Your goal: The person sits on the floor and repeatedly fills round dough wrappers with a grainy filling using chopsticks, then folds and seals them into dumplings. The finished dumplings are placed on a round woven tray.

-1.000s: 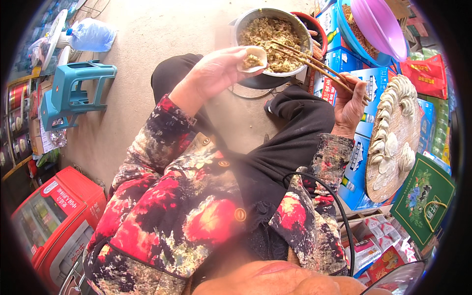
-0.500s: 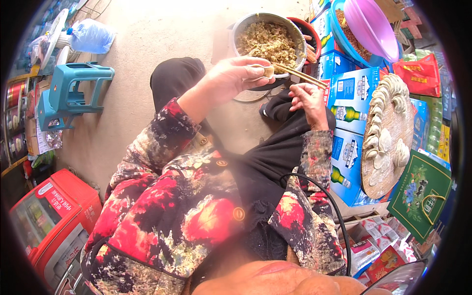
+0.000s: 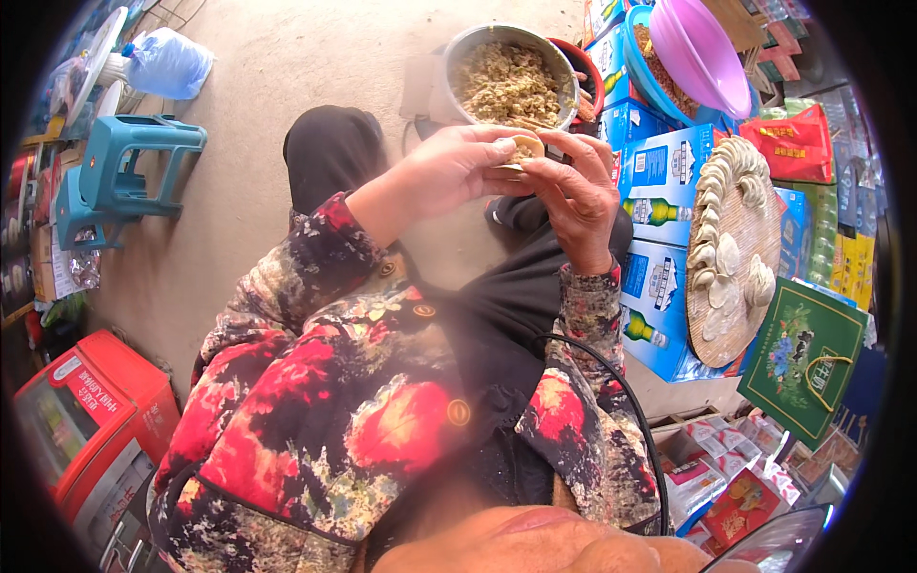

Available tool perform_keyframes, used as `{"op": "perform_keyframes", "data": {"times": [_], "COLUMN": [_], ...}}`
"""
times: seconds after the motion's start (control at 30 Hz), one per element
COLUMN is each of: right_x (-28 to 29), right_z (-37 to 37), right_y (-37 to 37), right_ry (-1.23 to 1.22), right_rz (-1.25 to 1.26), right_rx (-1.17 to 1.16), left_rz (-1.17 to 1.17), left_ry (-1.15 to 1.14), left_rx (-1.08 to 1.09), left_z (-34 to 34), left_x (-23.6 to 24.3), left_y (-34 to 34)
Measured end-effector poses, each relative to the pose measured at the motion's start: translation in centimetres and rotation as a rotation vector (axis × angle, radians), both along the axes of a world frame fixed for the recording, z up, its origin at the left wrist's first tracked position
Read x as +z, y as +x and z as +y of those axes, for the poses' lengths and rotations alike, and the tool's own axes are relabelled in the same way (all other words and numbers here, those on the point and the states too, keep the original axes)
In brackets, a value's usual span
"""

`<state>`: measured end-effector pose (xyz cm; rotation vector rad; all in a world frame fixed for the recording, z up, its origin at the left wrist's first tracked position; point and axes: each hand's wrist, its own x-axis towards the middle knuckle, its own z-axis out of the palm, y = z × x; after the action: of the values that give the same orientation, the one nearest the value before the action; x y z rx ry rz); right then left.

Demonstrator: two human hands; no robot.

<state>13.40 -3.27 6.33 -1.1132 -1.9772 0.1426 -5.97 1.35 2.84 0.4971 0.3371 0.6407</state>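
In front of my lap, both hands work on a dumpling wrapper (image 3: 523, 152) with a little filling in its middle. My left hand (image 3: 441, 170) cradles it from the left, fingers closed around its edge. From the right, my right hand (image 3: 581, 202) pinches the near edge, thumb and fingers touching the dough. Just beyond my hands stands a metal pot (image 3: 448, 84) of chopped filling (image 3: 511, 84). Whether the chopsticks lie at its near rim I cannot tell clearly. To the right, a round woven board (image 3: 709, 329) carries rows of folded dumplings (image 3: 707, 215) and several flat wrappers (image 3: 728, 255).
Blue drink cartons (image 3: 654, 277) support the board. Behind them sit a blue basin (image 3: 638, 57), a pink basin (image 3: 702, 57) and a red bowl (image 3: 592, 72). A green gift box (image 3: 798, 358) leans at the right. Teal stools (image 3: 134, 162) and a red cabinet (image 3: 115, 392) stand left.
My right hand no longer holds the chopsticks and has moved in to the wrapper, pinching its edge. The left hand keeps hold of it. The whole view has shifted slightly.
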Motion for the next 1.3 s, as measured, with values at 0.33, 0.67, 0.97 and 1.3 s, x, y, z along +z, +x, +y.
{"op": "perform_keyframes", "data": {"times": [0.33, 0.67, 0.97, 1.3], "right_x": [-0.7, -1.0, -0.5, -0.8], "right_z": [-0.7, -0.8, -1.3, -0.6], "right_y": [0.2, 0.8, 0.3, 0.9], "right_ry": [-0.169, -0.233, -0.149, 0.029], "right_rz": [0.122, 0.249, 0.278, 0.111], "right_rx": [-0.014, 0.017, -0.061, -0.023], "left_rz": [0.261, 0.136, 0.269, 0.482], "left_ry": [0.212, 0.286, 0.474, 0.759], "left_rx": [0.039, 0.109, 0.317, 0.396], "left_z": [-1.0, -1.6, -2.6, -2.3], "left_x": [0.1, 0.0, 0.6, -0.2], "left_y": [0.4, 0.8, 1.4, 1.6]}}
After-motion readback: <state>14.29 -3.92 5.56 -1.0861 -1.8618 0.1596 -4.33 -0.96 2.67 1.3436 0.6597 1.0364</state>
